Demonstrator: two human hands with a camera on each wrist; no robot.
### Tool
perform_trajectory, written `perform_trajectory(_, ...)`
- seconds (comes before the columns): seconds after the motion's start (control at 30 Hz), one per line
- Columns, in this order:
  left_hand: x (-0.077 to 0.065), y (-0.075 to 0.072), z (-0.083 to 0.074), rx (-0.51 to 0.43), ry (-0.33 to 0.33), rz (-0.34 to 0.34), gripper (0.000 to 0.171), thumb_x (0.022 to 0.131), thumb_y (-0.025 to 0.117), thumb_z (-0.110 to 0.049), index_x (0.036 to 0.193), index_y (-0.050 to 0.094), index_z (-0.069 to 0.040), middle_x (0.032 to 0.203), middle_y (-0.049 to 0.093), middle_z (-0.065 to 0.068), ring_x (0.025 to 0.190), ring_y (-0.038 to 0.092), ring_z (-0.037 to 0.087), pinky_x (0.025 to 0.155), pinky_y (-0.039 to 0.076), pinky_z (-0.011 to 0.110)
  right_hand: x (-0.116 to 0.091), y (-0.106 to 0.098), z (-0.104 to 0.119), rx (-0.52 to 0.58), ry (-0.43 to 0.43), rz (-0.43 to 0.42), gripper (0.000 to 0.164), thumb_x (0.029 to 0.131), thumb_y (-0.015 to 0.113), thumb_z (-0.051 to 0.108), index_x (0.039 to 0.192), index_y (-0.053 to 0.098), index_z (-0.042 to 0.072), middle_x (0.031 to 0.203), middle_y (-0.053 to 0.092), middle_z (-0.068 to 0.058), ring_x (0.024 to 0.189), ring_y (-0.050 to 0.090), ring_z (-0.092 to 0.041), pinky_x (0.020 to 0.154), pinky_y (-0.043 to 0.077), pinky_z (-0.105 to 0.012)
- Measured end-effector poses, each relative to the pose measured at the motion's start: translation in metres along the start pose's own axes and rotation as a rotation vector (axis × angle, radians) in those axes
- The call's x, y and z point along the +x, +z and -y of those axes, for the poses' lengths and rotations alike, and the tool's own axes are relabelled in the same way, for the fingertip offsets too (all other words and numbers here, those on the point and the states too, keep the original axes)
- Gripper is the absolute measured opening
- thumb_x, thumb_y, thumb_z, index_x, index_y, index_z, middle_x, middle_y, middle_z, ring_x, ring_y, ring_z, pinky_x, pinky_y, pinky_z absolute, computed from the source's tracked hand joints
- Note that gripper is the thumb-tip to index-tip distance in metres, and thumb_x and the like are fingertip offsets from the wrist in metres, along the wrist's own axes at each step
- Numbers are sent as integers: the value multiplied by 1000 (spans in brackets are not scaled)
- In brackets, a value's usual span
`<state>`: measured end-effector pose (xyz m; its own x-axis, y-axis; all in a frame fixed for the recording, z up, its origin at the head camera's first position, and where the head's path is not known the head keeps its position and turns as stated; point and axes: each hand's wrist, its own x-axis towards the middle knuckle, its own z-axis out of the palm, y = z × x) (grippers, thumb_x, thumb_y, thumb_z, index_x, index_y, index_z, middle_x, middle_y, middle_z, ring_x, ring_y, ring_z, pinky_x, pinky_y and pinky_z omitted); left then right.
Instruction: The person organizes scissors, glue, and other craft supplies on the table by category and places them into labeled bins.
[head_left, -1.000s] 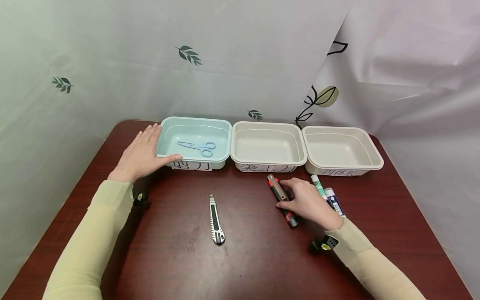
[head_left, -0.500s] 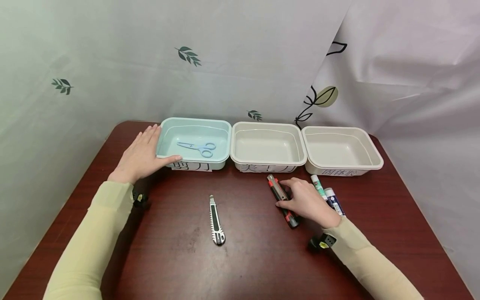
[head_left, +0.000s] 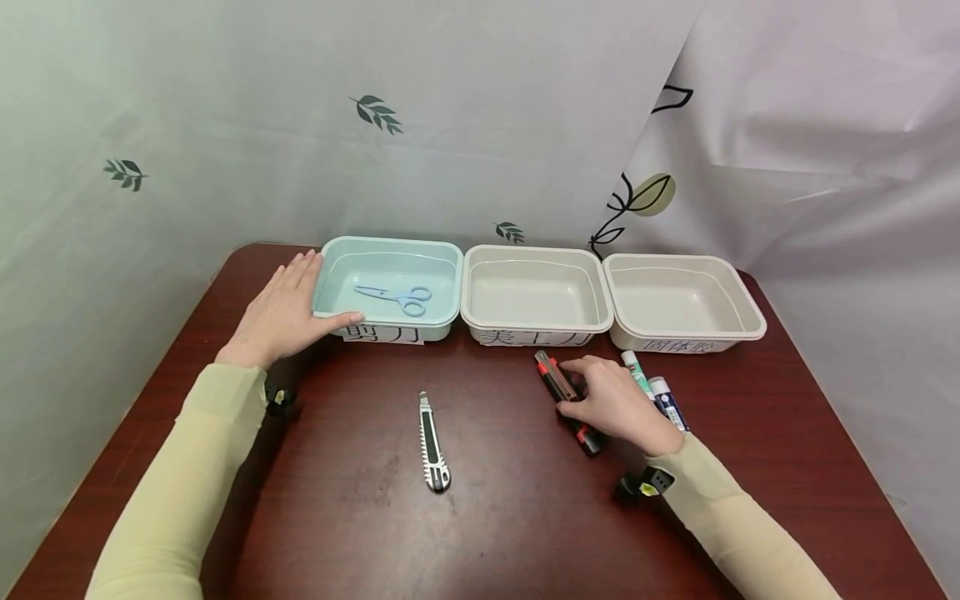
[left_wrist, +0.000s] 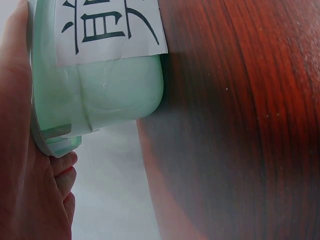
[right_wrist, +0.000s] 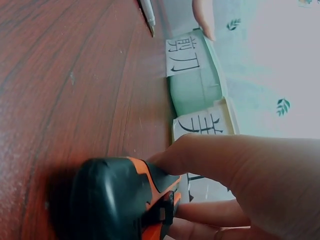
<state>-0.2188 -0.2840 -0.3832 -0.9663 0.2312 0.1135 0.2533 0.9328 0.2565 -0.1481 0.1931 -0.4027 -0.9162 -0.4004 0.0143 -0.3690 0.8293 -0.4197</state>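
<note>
My left hand (head_left: 277, 312) rests on the left corner of the light blue bin (head_left: 442, 319), thumb along the front rim and fingers straight along the side. Blue scissors (head_left: 414, 293) lie inside that bin. My right hand (head_left: 615, 402) pinches a black and red utility knife (head_left: 550, 377) between thumb and fingers, close over the table in front of the middle bin. The knife's rounded black end (right_wrist: 102, 200) faces the right wrist camera. A silver and black utility knife (head_left: 432, 446) lies by itself between the hands, out of reach of both.
Two beige bins, the middle one (head_left: 537, 326) and the right one (head_left: 750, 332), stand in a row beside the blue bin, with paper labels in front. A green-and-white glue stick (head_left: 636, 372) and a blue-and-white glue stick (head_left: 667, 402) lie behind my right wrist.
The thumb of my right hand has shifted slightly right, and the black and red utility knife has turned a little with it. My left hand stays on the blue bin.
</note>
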Motion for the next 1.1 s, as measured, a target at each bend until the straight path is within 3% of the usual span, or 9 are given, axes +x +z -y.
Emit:
perform_trajectory(0.47, 1, 0, -1, 2, 4, 10, 120, 87, 60, -75, 160, 11, 6, 164, 16, 29, 153, 9, 40, 124, 3, 47, -3, -5, 3, 42, -23, -30, 59, 73, 82, 18, 128, 69, 3, 92, 64, 3, 72, 62, -9, 62, 51, -30)
perform_trajectory(1.1, 2, 0, 1, 6, 7, 4, 120, 87, 61, -75, 160, 12, 7, 163, 17, 29, 153, 10, 40, 124, 4, 48, -6, -14, 7, 100, -120, -79, 55, 76, 82, 12, 130, 69, 9, 99, 67, 4, 79, 63, -8, 70, 53, -31)
